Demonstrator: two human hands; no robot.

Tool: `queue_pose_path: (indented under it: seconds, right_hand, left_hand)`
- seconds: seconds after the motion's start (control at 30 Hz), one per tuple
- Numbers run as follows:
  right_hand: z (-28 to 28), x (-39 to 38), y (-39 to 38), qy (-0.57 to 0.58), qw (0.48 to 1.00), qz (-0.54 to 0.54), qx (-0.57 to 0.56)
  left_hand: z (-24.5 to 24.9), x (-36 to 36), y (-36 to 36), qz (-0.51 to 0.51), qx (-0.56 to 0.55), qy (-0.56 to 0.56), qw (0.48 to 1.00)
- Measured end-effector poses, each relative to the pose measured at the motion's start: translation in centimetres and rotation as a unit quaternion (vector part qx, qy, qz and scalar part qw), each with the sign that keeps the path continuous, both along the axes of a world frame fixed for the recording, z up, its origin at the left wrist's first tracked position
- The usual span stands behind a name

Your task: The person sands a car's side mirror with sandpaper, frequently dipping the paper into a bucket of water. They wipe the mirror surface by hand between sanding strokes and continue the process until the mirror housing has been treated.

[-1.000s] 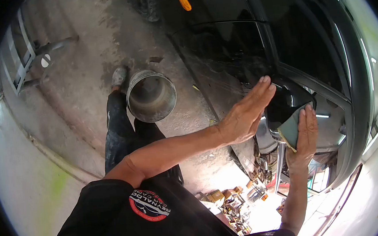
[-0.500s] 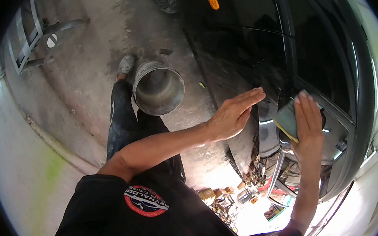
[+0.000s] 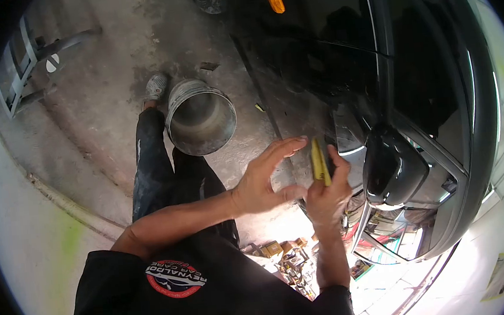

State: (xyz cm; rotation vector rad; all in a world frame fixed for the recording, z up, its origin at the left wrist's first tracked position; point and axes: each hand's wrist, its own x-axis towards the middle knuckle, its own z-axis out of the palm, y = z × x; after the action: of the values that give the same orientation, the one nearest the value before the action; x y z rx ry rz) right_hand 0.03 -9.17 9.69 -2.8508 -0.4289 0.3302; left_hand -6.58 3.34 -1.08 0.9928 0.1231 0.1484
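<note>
While the right hand [image 3: 325, 196] is raised in front of the chest, its grip is closed on a thin pad [image 3: 319, 163] with a yellow edge, pinched between the thumb on one side and the fingers on the other. The pad stands nearly upright and is seen edge-on, its top poking out above the fingertips. The left hand [image 3: 260, 186] hovers just beside it with the grip wide open, fingers spread and curved, the thumb near the right hand's knuckles and nothing held; whether thumb and knuckles actually touch I cannot tell. Both hands sit near the black car door [image 3: 315, 63] but are clear of it, and the glossy side mirror [image 3: 392, 167] hangs to the right of the pad, apart from it. Half a second ago the right hand pressed the pad flat against the car beside the mirror and the left palm lay stretched out against the door; now both have come off the paint and drawn together closer to the body, and the pad has turned from flat to edge-on. A metal bucket [image 3: 200, 119] stands on the concrete floor [image 3: 110, 80] beside the person's dark trouser leg, with a grey shoe [image 3: 156, 87] just past its rim, much as before.
</note>
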Motion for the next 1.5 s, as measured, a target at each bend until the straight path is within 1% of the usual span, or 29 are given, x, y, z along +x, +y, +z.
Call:
queue_pose_path:
  seconds: [0.1, 0.13, 0.2, 0.23, 0.27, 0.37, 0.4, 0.43, 0.5, 0.57, 0.63, 0.67, 0.7, 0.8, 0.9, 1.03, 1.13, 1.23, 1.33, 1.37, 1.43, 1.5]
  right_hand:
    - [-4.1, -2.0, 0.5, -0.025, 0.999, 0.019, 0.043]
    - [-4.2, -2.6, 0.6, -0.014, 0.996, 0.069, 0.054]
    - [-3.8, -2.7, 0.5, 0.030, 0.998, 0.049, 0.039]
    - [-3.4, -2.4, 0.6, 0.051, 0.997, 0.039, 0.034]
    - [-2.4, -1.4, 0.2, 0.074, 0.985, 0.149, -0.053]
    - [3.3, 0.0, -0.1, 0.055, 0.983, 0.167, -0.060]
    - [5.2, 0.2, -2.0, -0.014, 0.988, 0.135, -0.068]
    - [6.9, 0.8, -3.7, -0.082, 0.989, 0.100, -0.076]
    - [10.4, 4.1, -6.1, -0.259, 0.942, 0.145, -0.159]
    - [10.8, 6.8, -6.9, -0.337, 0.921, 0.075, -0.181]
    - [10.4, 9.3, -7.9, -0.363, 0.894, 0.122, -0.232]
    - [10.1, 10.2, -8.3, -0.374, 0.880, 0.144, -0.256]
    - [9.8, 10.6, -8.6, -0.364, 0.888, 0.146, -0.239]
    - [9.3, 11.3, -9.4, -0.338, 0.906, 0.153, -0.203]
    - [8.9, 11.4, -9.3, -0.327, 0.911, 0.157, -0.196]
    - [8.8, 11.8, -9.2, -0.309, 0.917, 0.142, -0.206]
    - [8.8, 11.8, -9.6, -0.291, 0.925, 0.137, -0.200]
    - [9.0, 11.8, -9.5, -0.282, 0.927, 0.136, -0.207]
    - [9.0, 12.1, -9.6, -0.269, 0.929, 0.132, -0.216]
    - [9.1, 12.0, -9.6, -0.262, 0.930, 0.130, -0.220]
    - [8.7, 12.5, -9.7, -0.264, 0.933, 0.148, -0.192]
    - [8.9, 12.5, -9.8, -0.257, 0.937, 0.152, -0.182]
  left_hand:
    - [0.2, 1.6, 0.1, 0.019, 0.111, -0.039, 0.993]
    - [0.2, 2.1, -0.1, 0.001, 0.093, -0.048, 0.994]
    - [0.2, 2.7, 0.0, -0.035, 0.089, 0.005, 0.995]
    - [0.4, 3.1, 0.2, -0.052, 0.089, 0.031, 0.994]
    - [1.1, 3.7, 0.9, -0.065, 0.018, 0.071, 0.995]
    - [0.6, 5.9, 0.8, -0.093, 0.038, 0.071, 0.992]
    - [0.7, 6.9, 0.7, -0.056, 0.088, 0.049, 0.993]
    - [1.2, 7.9, 0.7, -0.053, 0.096, 0.048, 0.993]
    - [2.7, 10.0, 0.6, -0.046, 0.112, 0.045, 0.992]
    - [5.1, 11.7, 1.2, -0.111, -0.011, 0.123, 0.986]
    - [5.6, 12.8, -0.7, -0.064, -0.019, 0.109, 0.992]
    - [5.1, 13.0, -2.9, 0.013, 0.036, 0.056, 0.998]
    - [4.5, 12.9, -4.9, 0.089, 0.092, 0.001, 0.992]
    - [5.4, 12.9, -5.5, 0.044, 0.096, -0.009, 0.994]
    - [7.2, 11.8, -6.6, 0.077, 0.146, -0.021, 0.986]
    - [5.9, 12.8, -6.3, 0.025, 0.107, -0.035, 0.993]
    - [5.4, 14.7, -5.3, -0.054, 0.103, -0.009, 0.993]
    - [6.3, 15.0, -4.6, -0.047, 0.148, 0.002, 0.988]
    - [7.6, 14.1, -3.9, 0.004, 0.154, -0.015, 0.988]
    - [7.5, 14.5, -3.9, -0.008, 0.143, -0.009, 0.990]
    - [6.8, 15.7, -3.9, -0.031, 0.122, 0.001, 0.992]
    - [6.3, 16.1, -4.0, -0.042, 0.127, -0.009, 0.991]
